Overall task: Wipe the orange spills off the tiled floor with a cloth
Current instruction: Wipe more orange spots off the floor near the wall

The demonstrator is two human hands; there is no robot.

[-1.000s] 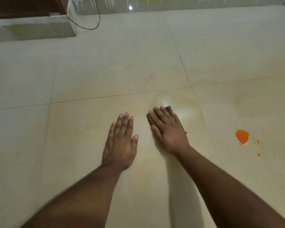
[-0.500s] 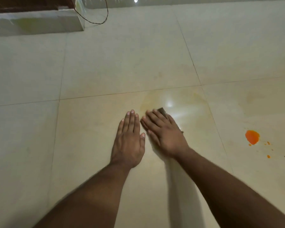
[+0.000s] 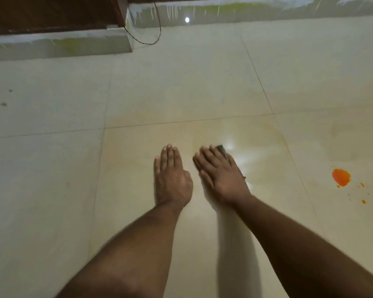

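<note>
Inspector: Cloth (image 3: 222, 150), dark, lies almost wholly under the right hand (image 3: 221, 175), which presses it flat to the tiled floor (image 3: 181, 87) with straight fingers. Only an edge shows.

Assessor: And the left hand (image 3: 172, 177)?

Inspector: Flat on the tile, fingers extended, holding nothing. The orange spill (image 3: 341, 177) sits well apart, to the right.

Assessor: Handling?

Inspector: Judged soft, light and limp; likely to slide easily on glossy tile. Palm pressure over its middle suits better than pinching an edge.
</note>
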